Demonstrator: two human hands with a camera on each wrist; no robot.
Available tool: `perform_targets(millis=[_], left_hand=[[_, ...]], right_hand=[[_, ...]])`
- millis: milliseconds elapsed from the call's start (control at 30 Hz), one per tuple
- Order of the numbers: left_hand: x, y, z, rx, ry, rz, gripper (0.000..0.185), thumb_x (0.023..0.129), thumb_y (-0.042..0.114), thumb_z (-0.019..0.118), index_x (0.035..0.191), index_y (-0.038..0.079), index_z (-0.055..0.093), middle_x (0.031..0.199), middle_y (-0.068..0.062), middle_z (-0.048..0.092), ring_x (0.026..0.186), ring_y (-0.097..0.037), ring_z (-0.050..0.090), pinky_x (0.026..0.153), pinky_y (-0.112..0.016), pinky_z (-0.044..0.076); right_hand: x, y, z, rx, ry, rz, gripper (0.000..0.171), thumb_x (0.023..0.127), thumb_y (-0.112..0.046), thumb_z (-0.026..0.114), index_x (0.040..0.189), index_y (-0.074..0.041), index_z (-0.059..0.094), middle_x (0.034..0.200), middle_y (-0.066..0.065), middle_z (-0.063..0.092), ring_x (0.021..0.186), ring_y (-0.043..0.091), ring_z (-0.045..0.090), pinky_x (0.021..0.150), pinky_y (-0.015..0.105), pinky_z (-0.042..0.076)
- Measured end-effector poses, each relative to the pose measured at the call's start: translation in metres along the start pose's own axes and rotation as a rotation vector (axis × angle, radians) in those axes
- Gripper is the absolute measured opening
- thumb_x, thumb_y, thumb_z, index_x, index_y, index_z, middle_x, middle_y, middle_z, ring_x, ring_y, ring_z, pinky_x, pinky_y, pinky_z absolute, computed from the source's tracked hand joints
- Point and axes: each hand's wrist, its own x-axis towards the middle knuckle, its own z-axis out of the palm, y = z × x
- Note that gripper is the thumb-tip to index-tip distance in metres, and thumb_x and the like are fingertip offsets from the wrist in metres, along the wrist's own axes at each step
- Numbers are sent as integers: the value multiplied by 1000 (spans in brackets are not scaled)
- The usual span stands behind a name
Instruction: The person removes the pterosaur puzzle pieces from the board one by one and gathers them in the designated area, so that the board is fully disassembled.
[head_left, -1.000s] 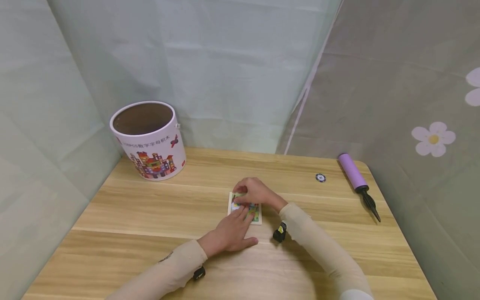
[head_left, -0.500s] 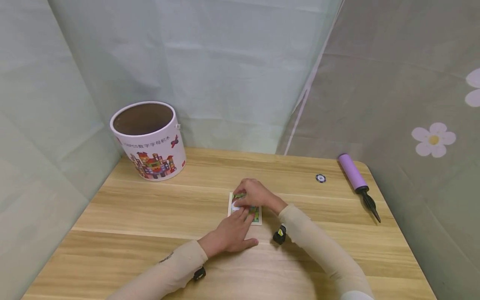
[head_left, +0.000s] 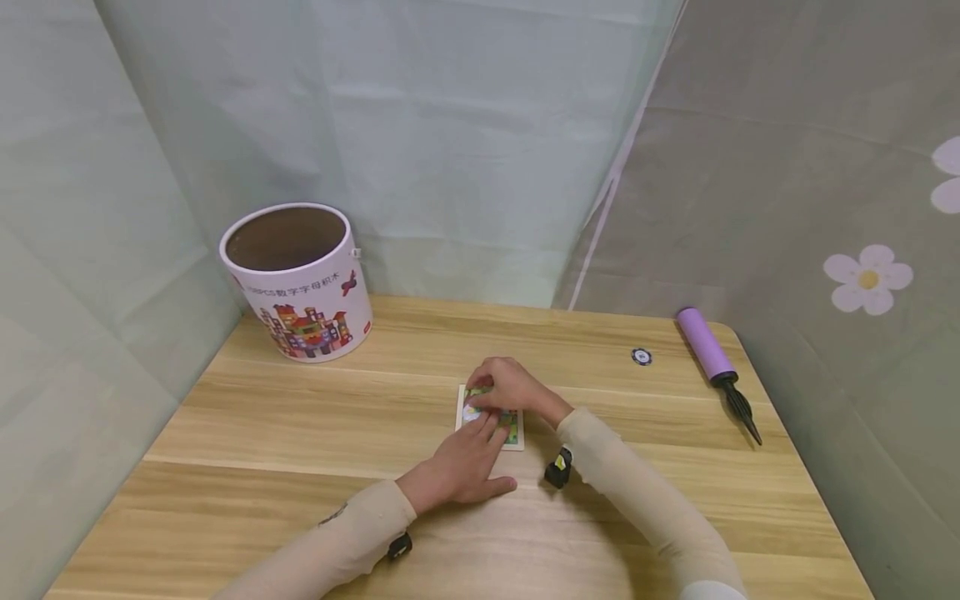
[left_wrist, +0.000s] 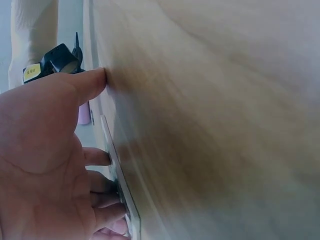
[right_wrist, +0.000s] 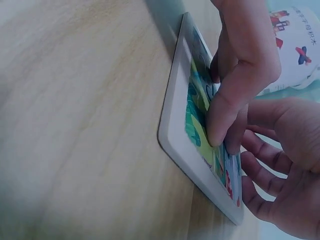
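Observation:
A small picture puzzle in a white frame (head_left: 514, 437) lies flat on the wooden table (head_left: 300, 433), near its middle. My right hand (head_left: 501, 388) arches over the far part of the puzzle (right_wrist: 175, 125). Its thumb and forefinger tips (right_wrist: 220, 132) come together on a piece of the coloured picture. My left hand (head_left: 465, 467) lies flat on the table beside the near edge, with straight fingers reaching onto the puzzle. In the left wrist view the left hand (left_wrist: 45, 165) touches the thin board's edge (left_wrist: 122, 185). Much of the picture is hidden under both hands.
A white printed bucket (head_left: 298, 279) stands open at the back left. A purple hand pump (head_left: 708, 343) with a black nozzle lies at the back right, a small round token (head_left: 641, 356) next to it. Curtains close in the table on three sides.
The right hand's fingers shifted slightly on the puzzle. The left hand and the board stayed where they were.

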Motion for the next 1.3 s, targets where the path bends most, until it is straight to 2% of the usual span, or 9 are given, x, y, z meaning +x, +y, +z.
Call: perform_targets(millis=[267,433,633,767,900,1100,1300], left_hand=[[3,1,-3,-47,-34,-27,85,98,59,55,150,-6,41,162,-31,27,153,-37,26,125,-38,25],[6,-1,-4,-41,-31,-32,83,96,61,57,145,-4,45,161,-31,29,152,-37,27,124,-40,27],[7,-1,-2,-42,-31,-35,84,95,62,56,146,-4,44,161,-32,27,153,-37,25,124,-40,26],[7,-1,-2,-51,-37,-38,85,95,63,55,148,-4,43,162,-31,26,154,-38,24,124,-41,25],[7,-2,-2,-55,-53,-39,86,96,63,54,150,-3,41,163,-30,25,154,-38,23,125,-41,24],[6,-5,-1,-52,-34,-30,87,96,64,54,150,-3,42,162,-29,29,152,-39,29,123,-41,29],[5,-5,-1,-106,-38,-41,91,96,62,56,154,-6,36,162,-30,28,152,-38,28,122,-44,31]], right_hand=[[3,2,1,40,2,29,15,87,-26,84,97,-17,78,94,-7,66,87,7,61,79,24,53],[4,2,1,51,11,36,13,86,-25,84,95,-17,78,94,-6,68,88,8,62,80,26,53],[3,1,1,112,18,41,8,89,-19,80,97,-19,76,99,-6,73,95,9,67,87,29,56],[2,0,2,142,35,22,6,91,-15,77,97,-16,76,94,-6,75,89,9,68,83,29,56],[1,2,1,168,83,-3,5,94,-14,74,96,-14,78,90,-6,77,85,7,69,79,27,56],[-10,9,-9,214,204,-21,12,97,-17,71,103,-12,80,96,-5,78,90,10,69,83,31,57],[-28,20,-28,205,277,21,13,96,-17,72,104,-10,81,100,-2,78,92,12,70,84,34,59]])
